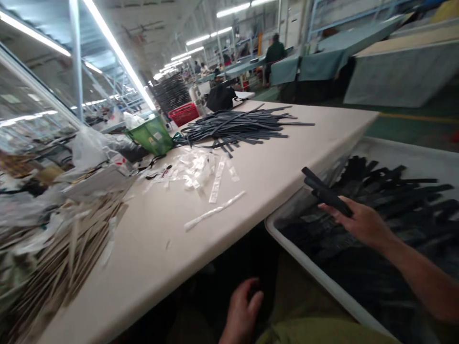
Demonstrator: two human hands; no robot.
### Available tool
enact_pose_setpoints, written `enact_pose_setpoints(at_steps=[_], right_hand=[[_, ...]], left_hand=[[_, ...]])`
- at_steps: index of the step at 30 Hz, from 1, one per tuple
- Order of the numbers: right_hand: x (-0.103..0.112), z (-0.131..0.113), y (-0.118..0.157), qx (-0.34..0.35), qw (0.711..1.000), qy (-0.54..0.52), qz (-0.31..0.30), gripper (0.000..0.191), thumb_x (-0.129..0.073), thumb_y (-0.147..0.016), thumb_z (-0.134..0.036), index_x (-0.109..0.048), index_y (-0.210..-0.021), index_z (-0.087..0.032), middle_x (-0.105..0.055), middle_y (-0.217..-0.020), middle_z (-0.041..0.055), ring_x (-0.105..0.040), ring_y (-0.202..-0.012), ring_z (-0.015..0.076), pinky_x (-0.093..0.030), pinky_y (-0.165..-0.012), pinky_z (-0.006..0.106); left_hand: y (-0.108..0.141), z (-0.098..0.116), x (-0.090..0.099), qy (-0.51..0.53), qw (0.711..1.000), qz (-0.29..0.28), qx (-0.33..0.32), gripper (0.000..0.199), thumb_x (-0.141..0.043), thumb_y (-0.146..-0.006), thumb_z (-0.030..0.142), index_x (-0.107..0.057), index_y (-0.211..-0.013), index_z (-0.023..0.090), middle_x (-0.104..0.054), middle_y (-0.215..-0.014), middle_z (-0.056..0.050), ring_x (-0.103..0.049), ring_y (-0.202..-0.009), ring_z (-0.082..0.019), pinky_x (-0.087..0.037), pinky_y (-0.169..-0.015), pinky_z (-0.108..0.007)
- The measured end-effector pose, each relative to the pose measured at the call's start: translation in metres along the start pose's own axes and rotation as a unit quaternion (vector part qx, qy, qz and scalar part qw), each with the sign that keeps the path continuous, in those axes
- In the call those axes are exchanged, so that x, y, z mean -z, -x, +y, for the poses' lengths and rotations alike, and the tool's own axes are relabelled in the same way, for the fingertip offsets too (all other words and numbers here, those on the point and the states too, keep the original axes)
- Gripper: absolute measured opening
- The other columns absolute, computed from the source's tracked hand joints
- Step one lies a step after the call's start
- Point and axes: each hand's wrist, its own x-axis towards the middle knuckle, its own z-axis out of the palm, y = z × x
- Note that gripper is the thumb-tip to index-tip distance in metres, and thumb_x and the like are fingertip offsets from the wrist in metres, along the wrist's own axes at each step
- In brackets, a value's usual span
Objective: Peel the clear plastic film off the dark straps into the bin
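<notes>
My right hand (362, 222) is closed on a small bundle of dark strips (328, 193), held above a large white bin (308, 267) with many dark strips (380, 205) in it. Below the table's front edge, near my lap, my left hand (244, 308) has its fingers curled with a gap to the thumb, and nothing shows in it. On the pale table (279, 167) lies a wide pile of dark grey strips (236, 125). Nearer to me are crumpled white wrappers (195, 167) and one twisted white strip (215, 210).
A green basket (154, 136) and a red basket (183, 114) stand at the table's far left, near a black bag (220, 97). Long tan strips (71, 248) and plastic bags (89, 148) cover the left side. A person (275, 52) is at tables farther back.
</notes>
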Motion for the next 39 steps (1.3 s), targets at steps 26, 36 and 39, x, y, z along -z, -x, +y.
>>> enact_pose_setpoints(at_steps=[26,36,39], right_hand=[[-0.099,-0.124,0.087,0.11,0.844,-0.243,-0.466,0.047,-0.05,-0.091,-0.062,-0.056,-0.075,-0.018,-0.056,-0.069,0.0007,-0.049,-0.063,0.0158,-0.039,-0.057,0.025],[-0.101,-0.103,0.088,-0.06,0.798,-0.362,-0.478,0.06,-0.051,-0.08,-0.079,-0.055,-0.071,-0.02,-0.053,-0.063,0.0009,-0.045,-0.052,0.0133,-0.033,-0.049,0.025],[-0.105,-0.101,0.089,-0.071,0.799,-0.369,-0.47,0.062,-0.05,-0.078,-0.081,-0.053,-0.068,-0.02,-0.05,-0.062,0.0,-0.043,-0.051,0.0122,-0.032,-0.048,0.024]], left_hand=[[0.0,0.105,0.062,0.214,0.973,0.063,-0.066,0.038,-0.078,-0.074,0.049,-0.073,-0.074,0.012,-0.065,-0.067,-0.002,-0.051,-0.062,-0.012,-0.041,-0.063,-0.023],[-0.165,0.169,0.207,0.22,0.949,0.203,0.097,0.043,-0.062,-0.089,0.054,-0.064,-0.099,0.011,-0.073,-0.089,-0.012,-0.066,-0.062,-0.012,-0.046,-0.053,-0.019],[-0.2,0.171,0.221,0.224,0.943,0.21,0.125,0.043,-0.058,-0.092,0.051,-0.061,-0.102,0.009,-0.073,-0.085,-0.014,-0.066,-0.06,-0.013,-0.046,-0.049,-0.019]])
